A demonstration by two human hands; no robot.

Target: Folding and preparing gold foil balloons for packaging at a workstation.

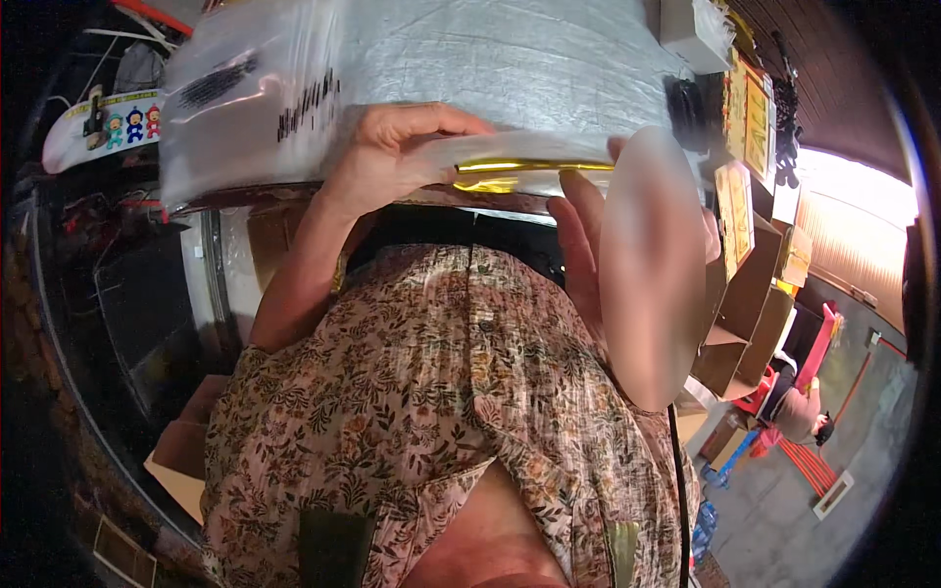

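My left hand [387, 157] is closed on the left end of a clear plastic bag [534, 147], with the fingers over its far side. A shiny gold strip [534, 167] lies along the bag, seemingly inside it. At the bag's right end is my right hand [593, 216], partly hidden by a blurred oval patch. One of its fingers presses the bag's near side while a fingertip shows on the far side. Both hands are at the near edge of a table [510, 59] with a silvery-grey cover.
A stack of clear plastic bags [235, 118] lies on the table's left. Open cardboard boxes [750, 323] stand on the right, another box [181, 461] at lower left. A white board with cartoon figures [108, 132] is at far left. Another person [799, 407] is farther off, lower right.
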